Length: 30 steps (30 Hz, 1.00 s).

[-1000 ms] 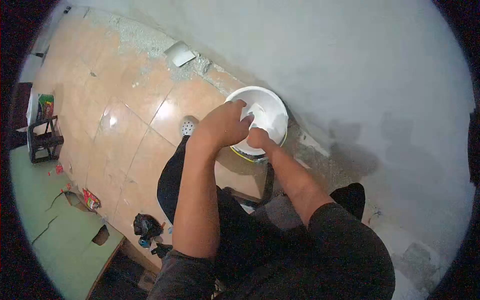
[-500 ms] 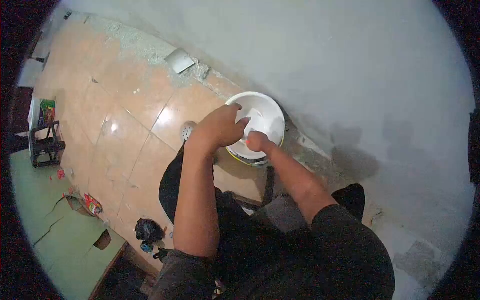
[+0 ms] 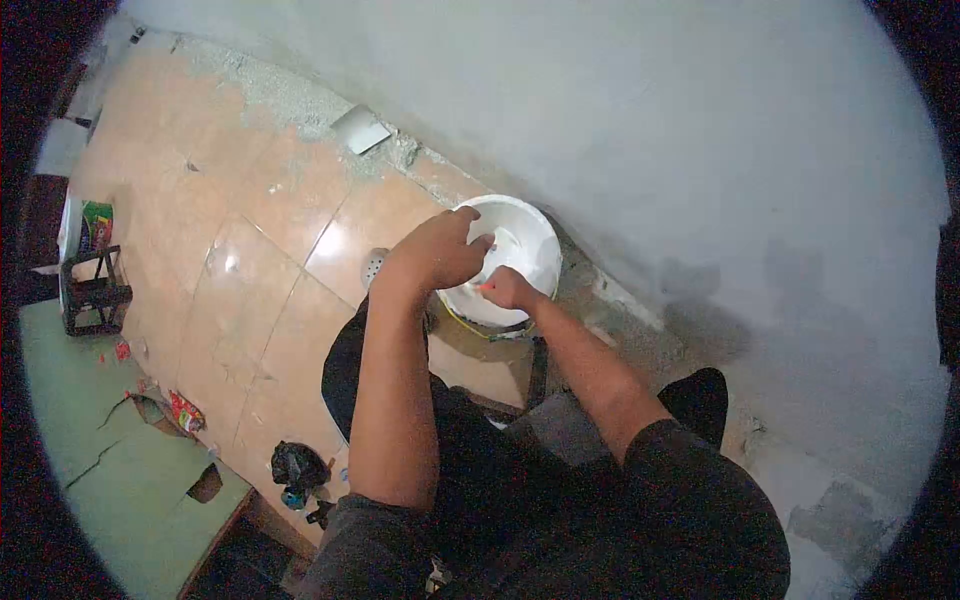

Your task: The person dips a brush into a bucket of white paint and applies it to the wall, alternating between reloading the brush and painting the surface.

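Observation:
A white bucket (image 3: 545, 250) with white material inside stands on the floor by the wall. Over its left rim lies my left hand (image 3: 440, 252), fingers bent and thumb reaching inside; what it grips, if anything, is hidden. My right hand (image 3: 511, 289) is closed in a fist at the near side of the bucket's mouth. From that fist a small orange-red part (image 3: 484, 287) sticks out, perhaps the handle of a tool; the rest of it is covered. Both forearms reach forward, close together.
A flat metal plate (image 3: 361, 130) lies on rubble along the wall's foot. A grey wall (image 3: 700, 130) rises at the right. On the left are a black frame (image 3: 97, 295), a labelled tub (image 3: 95, 226), a red packet (image 3: 185, 411) and a black plastic bag (image 3: 298, 464).
The bucket has shifted slightly left and toward me. My right fist has moved a little left, and more of the orange-red part shows. My left hand stays almost in place.

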{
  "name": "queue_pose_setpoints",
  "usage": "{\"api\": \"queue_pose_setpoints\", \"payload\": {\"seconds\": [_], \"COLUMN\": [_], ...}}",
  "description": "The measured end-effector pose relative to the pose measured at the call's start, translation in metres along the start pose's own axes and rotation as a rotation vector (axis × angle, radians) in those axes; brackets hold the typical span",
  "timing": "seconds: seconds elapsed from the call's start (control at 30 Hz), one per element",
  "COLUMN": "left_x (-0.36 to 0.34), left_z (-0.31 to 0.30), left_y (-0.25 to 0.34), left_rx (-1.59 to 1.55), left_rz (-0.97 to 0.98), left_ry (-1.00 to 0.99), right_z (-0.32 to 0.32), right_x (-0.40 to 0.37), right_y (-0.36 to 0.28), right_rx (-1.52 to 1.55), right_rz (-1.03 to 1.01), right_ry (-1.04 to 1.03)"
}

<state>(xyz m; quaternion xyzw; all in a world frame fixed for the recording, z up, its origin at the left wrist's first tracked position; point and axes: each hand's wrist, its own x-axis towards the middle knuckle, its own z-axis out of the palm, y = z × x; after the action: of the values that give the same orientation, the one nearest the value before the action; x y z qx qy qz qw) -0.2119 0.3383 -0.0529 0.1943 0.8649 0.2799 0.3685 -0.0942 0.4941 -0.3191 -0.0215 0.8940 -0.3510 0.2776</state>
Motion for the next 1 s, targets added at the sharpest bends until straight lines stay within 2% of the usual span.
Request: {"api": "queue_pose_setpoints", "payload": {"seconds": [0.1,0.13,0.23,0.3,0.33,0.4,0.47,0.53,0.57,0.63,0.7,0.73,0.83,0.93,1.0], "left_x": [0.003,0.002,-0.003,0.001,0.003,0.005,0.014,0.012,0.014,0.017,0.020,0.024,0.043,0.034,0.048], "left_z": [-0.001,-0.002,-0.009,-0.006,-0.006,-0.004,-0.003,-0.005,-0.005,-0.006,-0.005,-0.002,0.009,0.020,0.034], "left_y": [-0.003,-0.002,0.005,0.001,0.000,-0.003,-0.010,-0.007,-0.008,-0.009,-0.012,-0.016,-0.036,-0.020,-0.025], "left_rx": [0.048,0.051,0.013,0.021,0.025,0.006,-0.035,-0.020,0.006,0.044,0.061,0.073,0.208,0.277,0.337], "left_rz": [0.024,0.028,-0.016,0.002,0.014,0.054,0.119,0.138,0.154,0.203,0.144,0.176,0.206,0.197,0.200], "left_ry": [0.008,0.011,0.010,0.019,0.023,0.065,0.108,0.125,0.141,0.159,0.159,0.164,0.155,0.115,0.024], "right_z": [-0.008,-0.010,-0.029,-0.038,-0.038,-0.037,-0.039,-0.051,-0.059,-0.074,-0.088,-0.091,-0.105,-0.118,-0.117], "right_x": [-0.010,-0.016,-0.032,-0.045,-0.054,-0.077,-0.091,-0.119,-0.132,-0.163,-0.194,-0.209,-0.256,-0.295,-0.312], "right_y": [0.003,0.000,-0.006,-0.009,-0.003,0.008,0.011,0.011,0.010,-0.003,-0.015,-0.016,-0.022,-0.040,-0.031], "right_rx": [0.367,0.471,0.518,0.806,0.807,1.119,1.176,1.369,1.400,1.354,1.314,1.311,1.428,1.341,1.404], "right_rz": [-0.007,0.122,0.095,0.610,0.607,0.441,0.406,0.251,0.240,0.224,0.213,0.196,-0.017,-0.133,-0.173], "right_ry": [0.119,0.110,0.135,0.036,0.047,0.126,0.184,0.043,-0.019,-0.007,-0.014,0.019,-0.026,0.137,0.178]}}
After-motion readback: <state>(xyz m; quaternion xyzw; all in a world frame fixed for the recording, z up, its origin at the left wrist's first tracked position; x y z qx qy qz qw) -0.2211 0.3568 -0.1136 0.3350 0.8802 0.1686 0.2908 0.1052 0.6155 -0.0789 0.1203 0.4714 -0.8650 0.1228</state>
